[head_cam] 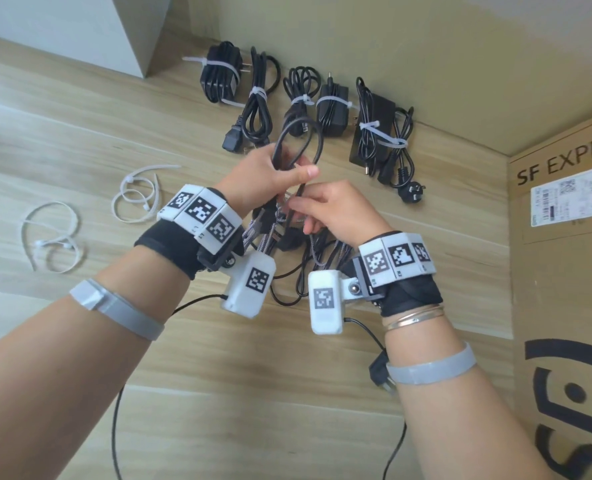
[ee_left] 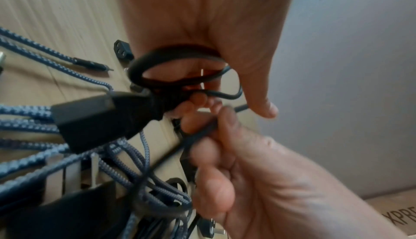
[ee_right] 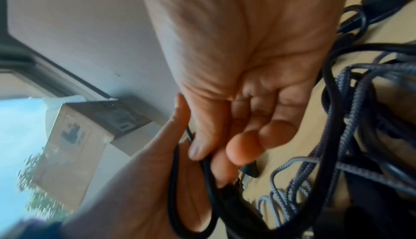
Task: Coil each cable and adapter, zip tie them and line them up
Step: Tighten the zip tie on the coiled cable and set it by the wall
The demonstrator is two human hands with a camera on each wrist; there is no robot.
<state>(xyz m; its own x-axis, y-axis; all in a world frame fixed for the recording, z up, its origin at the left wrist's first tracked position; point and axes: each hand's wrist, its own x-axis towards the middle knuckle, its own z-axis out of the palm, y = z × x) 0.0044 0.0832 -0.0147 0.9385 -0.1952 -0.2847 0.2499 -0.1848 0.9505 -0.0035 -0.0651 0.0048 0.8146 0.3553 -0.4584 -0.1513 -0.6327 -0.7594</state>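
We hold a thin black cable (head_cam: pixel 298 147) up over the wooden tabletop (head_cam: pixel 80 133), both hands raised above it. Our left hand (head_cam: pixel 270 178) grips the cable where its loop closes, the thumb laid flat across the strands and the fingers curled behind them, so the loop stands up above the knuckles. From the left wrist view that loop (ee_left: pixel 178 68) lies against the palm, and a black plug body (ee_left: pixel 101 116) juts out beside the fingers. Our right hand (head_cam: pixel 336 209) sits just below and right of the left one, thumb and forefinger pinching the free run of the same cable, which trails down between the two hands. Under the hands lies a tangle of grey braided cables (head_cam: pixel 267 233), mixed with further black leads. Along the back wall we see five bundles already tied with white zip ties (head_cam: pixel 308 102), set side by side in a row. Loose zip ties (head_cam: pixel 138 195) lie well off to the left, and a cardboard box (head_cam: pixel 564 237) stands at the right.
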